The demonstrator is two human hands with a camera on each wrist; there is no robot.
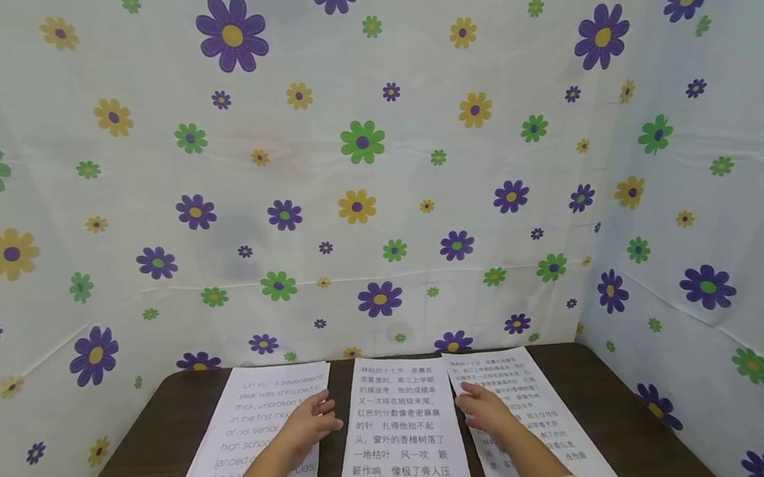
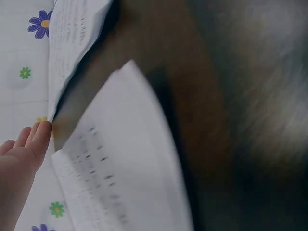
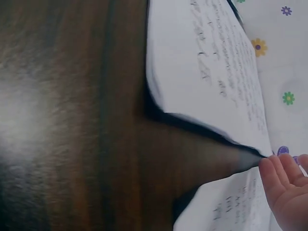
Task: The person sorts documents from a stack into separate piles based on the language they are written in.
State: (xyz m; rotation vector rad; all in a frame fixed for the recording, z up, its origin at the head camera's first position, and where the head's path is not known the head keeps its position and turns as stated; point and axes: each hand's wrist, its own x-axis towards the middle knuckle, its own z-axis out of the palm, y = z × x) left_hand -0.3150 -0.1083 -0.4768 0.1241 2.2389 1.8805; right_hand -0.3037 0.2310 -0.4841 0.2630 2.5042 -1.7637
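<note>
Three stacks of printed paper lie side by side on a dark wooden table. The left stack [image 1: 235, 425] bears large English text; the middle stack [image 1: 398, 426] and the right stack [image 1: 558, 427] carry Chinese text. My left hand [image 1: 308, 428] hovers at the right edge of the left stack, fingers extended toward the middle one. Over the left side of the right stack is my right hand [image 1: 487, 409], its fingertips near the middle stack's right edge. Both wrist views show relaxed, extended fingers on the left hand [image 2: 24, 154] and the right hand [image 3: 288, 187], with nothing held.
The dark table [image 1: 134, 449] shows around and between the stacks. Behind it and at the sides hangs a white curtain [image 1: 321, 168] printed with purple, green and yellow flowers. The table's back edge meets this curtain.
</note>
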